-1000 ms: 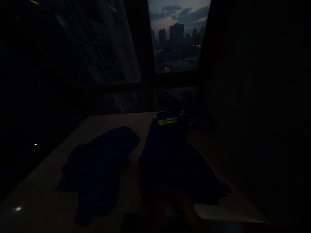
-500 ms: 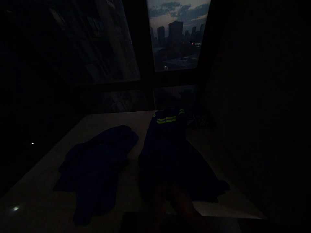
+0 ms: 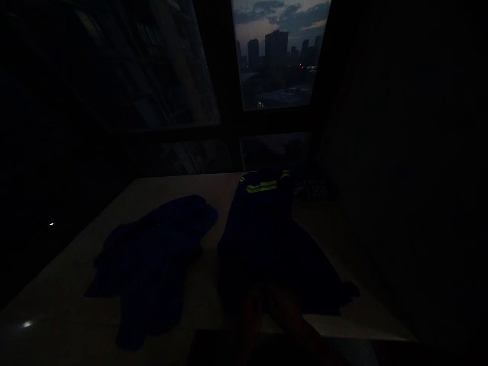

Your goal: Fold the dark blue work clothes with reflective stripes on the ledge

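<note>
A dark blue garment (image 3: 267, 239) with yellow-green reflective stripes (image 3: 261, 187) at its far end lies spread on the table. My left hand (image 3: 253, 304) and my right hand (image 3: 284, 306) are close together at its near edge, on or against the cloth. Darkness hides the fingers of both hands, so I cannot make out whether they grip the fabric. To the left, a second blue garment (image 3: 152, 259) lies crumpled and apart from the first.
The pale table (image 3: 183, 184) runs up to a window frame (image 3: 224, 101), with a city skyline at dusk beyond the glass. A dark patterned item (image 3: 316, 189) sits at the back right. A dark wall (image 3: 412, 178) rises on the right.
My two hands shift very slightly at the garment's near edge. Both garments stay where they were; the view tilts a touch.
</note>
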Demonstrator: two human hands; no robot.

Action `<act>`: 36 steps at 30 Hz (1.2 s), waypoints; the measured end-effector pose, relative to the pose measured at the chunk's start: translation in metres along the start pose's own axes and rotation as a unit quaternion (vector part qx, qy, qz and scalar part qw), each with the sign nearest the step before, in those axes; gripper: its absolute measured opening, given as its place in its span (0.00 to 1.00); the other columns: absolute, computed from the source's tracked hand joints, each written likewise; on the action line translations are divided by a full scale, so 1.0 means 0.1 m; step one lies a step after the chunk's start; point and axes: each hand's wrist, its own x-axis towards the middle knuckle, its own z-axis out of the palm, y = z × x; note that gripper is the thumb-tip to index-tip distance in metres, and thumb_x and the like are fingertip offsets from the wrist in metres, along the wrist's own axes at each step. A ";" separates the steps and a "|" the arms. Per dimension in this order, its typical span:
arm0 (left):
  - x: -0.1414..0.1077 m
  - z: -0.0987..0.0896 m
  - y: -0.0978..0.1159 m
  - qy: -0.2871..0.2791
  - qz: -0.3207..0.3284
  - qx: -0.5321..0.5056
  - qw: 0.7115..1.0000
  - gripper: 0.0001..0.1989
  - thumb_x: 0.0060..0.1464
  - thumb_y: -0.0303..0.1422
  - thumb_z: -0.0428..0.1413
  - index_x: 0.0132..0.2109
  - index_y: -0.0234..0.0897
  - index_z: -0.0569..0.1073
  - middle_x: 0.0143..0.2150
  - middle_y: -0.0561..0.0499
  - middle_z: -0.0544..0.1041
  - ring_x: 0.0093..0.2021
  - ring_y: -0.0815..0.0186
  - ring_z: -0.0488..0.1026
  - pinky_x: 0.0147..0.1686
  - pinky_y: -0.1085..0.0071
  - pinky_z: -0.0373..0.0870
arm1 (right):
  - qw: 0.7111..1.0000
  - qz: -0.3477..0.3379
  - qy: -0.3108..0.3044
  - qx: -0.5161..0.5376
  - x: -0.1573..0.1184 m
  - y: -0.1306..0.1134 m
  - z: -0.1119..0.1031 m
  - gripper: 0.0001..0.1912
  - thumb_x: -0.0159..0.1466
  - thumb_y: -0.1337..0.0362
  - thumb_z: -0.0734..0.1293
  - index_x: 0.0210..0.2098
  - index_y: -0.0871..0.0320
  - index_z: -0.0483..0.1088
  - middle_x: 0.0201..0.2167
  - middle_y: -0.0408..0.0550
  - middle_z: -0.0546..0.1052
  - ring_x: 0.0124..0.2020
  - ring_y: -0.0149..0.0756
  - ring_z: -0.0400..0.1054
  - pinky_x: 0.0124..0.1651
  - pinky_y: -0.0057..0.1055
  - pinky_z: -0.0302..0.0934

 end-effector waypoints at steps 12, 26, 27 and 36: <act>-0.03 -0.08 -0.14 0.050 0.053 0.040 0.997 0.20 0.58 0.41 0.48 0.47 0.40 0.80 0.52 0.43 0.81 0.54 0.55 0.76 0.59 0.53 0.71 | 0.987 0.076 0.098 0.107 0.06 0.19 0.00 0.20 0.69 0.60 0.53 0.46 0.57 0.74 0.43 0.55 0.80 0.42 0.39 0.75 0.44 0.31 0.66; -0.11 -0.37 -0.24 0.022 0.178 0.255 0.950 0.21 0.55 0.31 0.50 0.53 0.45 0.78 0.55 0.45 0.79 0.57 0.52 0.74 0.56 0.51 0.74 | 0.977 0.080 0.198 -0.022 -0.04 0.43 -0.81 0.20 0.68 0.62 0.56 0.55 0.58 0.69 0.53 0.57 0.76 0.52 0.45 0.71 0.52 0.42 0.64; -0.07 -0.30 -0.16 0.039 0.189 0.251 0.949 0.20 0.57 0.33 0.49 0.53 0.45 0.78 0.55 0.45 0.79 0.57 0.53 0.74 0.56 0.51 0.73 | 0.974 0.028 0.221 -0.035 -0.02 0.34 -0.79 0.19 0.68 0.62 0.57 0.56 0.57 0.69 0.54 0.57 0.75 0.55 0.46 0.69 0.56 0.44 0.62; 0.34 0.18 0.17 0.034 0.097 0.222 0.970 0.24 0.60 0.35 0.45 0.60 0.32 0.71 0.62 0.37 0.72 0.63 0.53 0.68 0.63 0.53 0.65 | 0.999 0.001 -0.035 -0.030 0.37 0.02 -0.51 0.16 0.68 0.68 0.58 0.46 0.55 0.76 0.44 0.51 0.80 0.45 0.40 0.73 0.50 0.36 0.62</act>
